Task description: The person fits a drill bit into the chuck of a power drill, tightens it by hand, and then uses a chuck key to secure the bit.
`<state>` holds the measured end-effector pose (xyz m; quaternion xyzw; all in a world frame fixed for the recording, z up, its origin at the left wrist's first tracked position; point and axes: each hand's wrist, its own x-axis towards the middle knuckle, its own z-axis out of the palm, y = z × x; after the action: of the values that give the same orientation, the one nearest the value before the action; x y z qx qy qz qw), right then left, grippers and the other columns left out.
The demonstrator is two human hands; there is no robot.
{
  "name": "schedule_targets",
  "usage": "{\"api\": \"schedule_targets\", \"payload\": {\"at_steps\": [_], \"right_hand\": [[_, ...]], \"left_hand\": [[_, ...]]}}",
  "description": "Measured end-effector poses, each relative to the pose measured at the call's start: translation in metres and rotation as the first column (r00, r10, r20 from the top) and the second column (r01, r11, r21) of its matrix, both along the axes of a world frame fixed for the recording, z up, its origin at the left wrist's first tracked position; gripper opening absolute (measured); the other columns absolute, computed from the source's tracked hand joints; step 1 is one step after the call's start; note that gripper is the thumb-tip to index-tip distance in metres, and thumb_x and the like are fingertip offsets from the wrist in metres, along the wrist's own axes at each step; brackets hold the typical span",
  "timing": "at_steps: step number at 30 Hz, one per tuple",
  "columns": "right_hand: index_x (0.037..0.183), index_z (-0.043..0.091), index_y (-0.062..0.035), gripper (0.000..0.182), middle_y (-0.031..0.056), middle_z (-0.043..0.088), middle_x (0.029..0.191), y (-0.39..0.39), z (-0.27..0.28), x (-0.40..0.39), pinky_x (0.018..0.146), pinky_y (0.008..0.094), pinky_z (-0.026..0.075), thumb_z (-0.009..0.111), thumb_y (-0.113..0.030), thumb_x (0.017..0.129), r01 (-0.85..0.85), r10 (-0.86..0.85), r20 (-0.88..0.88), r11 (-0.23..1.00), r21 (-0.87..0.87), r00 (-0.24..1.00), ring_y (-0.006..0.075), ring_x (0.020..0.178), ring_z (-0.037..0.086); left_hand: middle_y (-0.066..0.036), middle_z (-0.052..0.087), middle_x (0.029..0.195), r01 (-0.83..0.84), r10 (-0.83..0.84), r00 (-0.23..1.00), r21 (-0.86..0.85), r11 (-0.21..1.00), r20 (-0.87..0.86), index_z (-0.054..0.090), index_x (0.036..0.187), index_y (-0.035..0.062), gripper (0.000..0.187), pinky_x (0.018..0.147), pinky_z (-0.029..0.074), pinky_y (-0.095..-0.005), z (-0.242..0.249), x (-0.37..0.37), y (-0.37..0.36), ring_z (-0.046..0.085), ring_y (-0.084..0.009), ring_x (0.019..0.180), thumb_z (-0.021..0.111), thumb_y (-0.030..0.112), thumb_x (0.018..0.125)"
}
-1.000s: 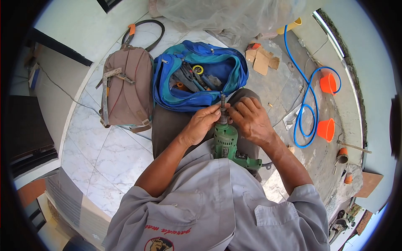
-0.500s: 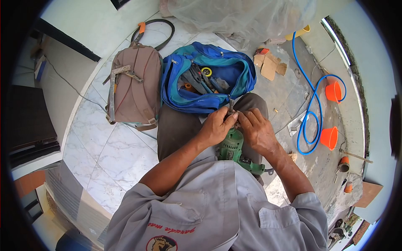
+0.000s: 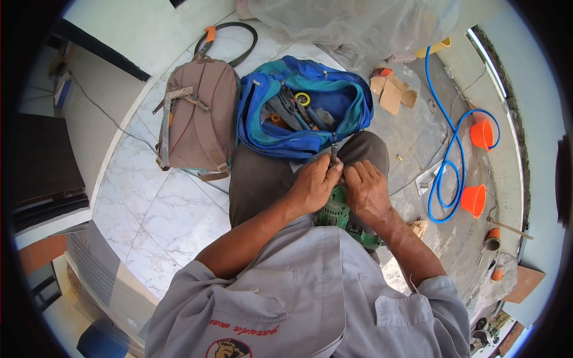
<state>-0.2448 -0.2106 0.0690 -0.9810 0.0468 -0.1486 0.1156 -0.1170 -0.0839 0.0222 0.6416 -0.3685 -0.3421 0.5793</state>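
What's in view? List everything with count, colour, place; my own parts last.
Power tool: 1, green, at the lap
Bag: 1, blue and teal, open beyond the lap
Tools: several, mixed colours, inside the bag
Backpack: 1, brown, left of the bag
Loop: 1, black, beyond the backpack
Plastic sheet: 1, translucent, beyond the bag
Cardboard: count unclear, brown, right of the bag
Hose: 1, blue, right-hand floor
Buckets: 2, orange, by the right wall
Small pots: 2, orange, lower right
Container: 1, yellow, upper right
Board: 1, brown, lower right
Floor tiles: several, white, left side
Shirt: 1, grey, on the person
Left hand: 1, bare, at the power tool's front end
Right hand: 1, bare, beside the left hand
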Motion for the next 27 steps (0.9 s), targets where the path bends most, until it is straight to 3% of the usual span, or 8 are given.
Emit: {"api": "schedule_targets", "payload": {"at_steps": [4,7,10,13,16,19,25,27], "right_hand": [[0.089,0.057,-0.0054,0.019,0.0098,0.054,0.084,0.007,-0.007,-0.002,0.073,0.0424,0.048,0.068,-0.003,0.074,0.065,-0.064,-0.023,0.998,0.009,0.998,0.0288,0.081,0.058],[0.088,0.057,-0.006,0.018,0.0097,0.054,0.084,0.013,-0.011,-0.001,0.074,0.0424,0.047,0.068,-0.002,0.075,0.1,-0.1,-0.013,0.995,0.014,0.995,0.0285,0.082,0.058],[0.089,0.056,-0.0064,0.016,0.0095,0.054,0.083,0.014,-0.007,0.0,0.075,0.0418,0.047,0.067,-0.003,0.078,0.111,-0.11,-0.055,0.994,0.008,0.992,0.0282,0.082,0.058],[0.093,0.058,-0.005,0.014,0.0097,0.058,0.086,0.011,0.004,0.0,0.076,0.0416,0.046,0.065,-0.006,0.081,0.085,-0.09,-0.144,0.996,-0.042,0.986,0.0278,0.085,0.059],[0.097,0.059,-0.0035,0.015,0.0104,0.062,0.091,0.01,0.009,0.006,0.077,0.0412,0.047,0.064,-0.009,0.084,0.037,-0.043,-0.037,0.99,-0.139,0.998,0.0277,0.087,0.06],[0.099,0.061,-0.0026,0.018,0.0114,0.064,0.093,0.01,0.022,0.004,0.08,0.0409,0.049,0.064,-0.011,0.084,0.015,-0.037,-0.168,0.991,-0.13,0.985,0.0278,0.091,0.061],[0.096,0.059,-0.0031,0.012,0.0105,0.062,0.086,0.003,0.018,-0.004,0.069,0.0412,0.052,0.066,-0.012,0.091,0.04,-0.02,-0.204,0.995,0.094,0.979,0.0274,0.081,0.062],[0.095,0.058,-0.0035,0.012,0.0104,0.062,0.084,0.001,0.014,-0.004,0.067,0.0416,0.053,0.066,-0.012,0.094,0.012,-0.003,-0.182,0.999,0.05,0.983,0.028,0.078,0.063]], "left_hand": [[-0.013,0.066,0.082,0.044,-0.038,0.997,0.095,0.995,-0.06,0.061,0.106,-0.0038,0.025,0.069,0.05,-0.0374,0.005,0.005,0.0,0.062,-0.0195,0.074,0.057,0.02,0.111],[-0.021,0.07,0.086,0.064,-0.058,0.996,0.096,0.993,-0.069,0.057,0.098,-0.0038,0.028,0.073,0.05,-0.0481,0.008,0.007,0.003,0.068,-0.0402,0.081,0.057,0.022,0.109],[-0.022,0.07,0.086,0.039,-0.037,0.998,0.034,0.999,-0.057,0.058,0.098,-0.0049,0.028,0.073,0.051,-0.0479,0.004,0.008,0.004,0.067,-0.0407,0.079,0.058,0.021,0.109],[-0.022,0.07,0.087,0.072,-0.068,0.994,0.043,0.996,-0.082,0.059,0.1,-0.0056,0.027,0.074,0.051,-0.0471,0.005,0.011,0.004,0.068,-0.04,0.08,0.059,0.021,0.109],[-0.011,0.068,0.086,0.089,-0.081,0.994,0.121,0.989,-0.068,0.063,0.109,-0.0046,0.027,0.071,0.051,-0.0356,0.004,0.014,0.006,0.061,-0.016,0.077,0.058,0.022,0.112],[-0.013,0.071,0.089,0.083,-0.075,0.994,0.105,0.991,-0.076,0.065,0.113,-0.0051,0.028,0.074,0.053,-0.0362,0.009,0.014,0.009,0.065,-0.0167,0.079,0.06,0.022,0.111],[-0.017,0.074,0.093,-0.074,0.079,0.993,0.053,0.996,-0.09,0.067,0.117,-0.0051,0.029,0.078,0.056,-0.0385,0.003,0.0,0.007,0.074,-0.0226,0.088,0.061,0.023,0.11],[-0.019,0.074,0.092,-0.063,0.063,0.998,0.094,0.994,0.001,0.067,0.116,-0.0054,0.03,0.077,0.057,-0.0397,0.007,0.0,0.009,0.075,-0.026,0.087,0.061,0.023,0.11]]}}
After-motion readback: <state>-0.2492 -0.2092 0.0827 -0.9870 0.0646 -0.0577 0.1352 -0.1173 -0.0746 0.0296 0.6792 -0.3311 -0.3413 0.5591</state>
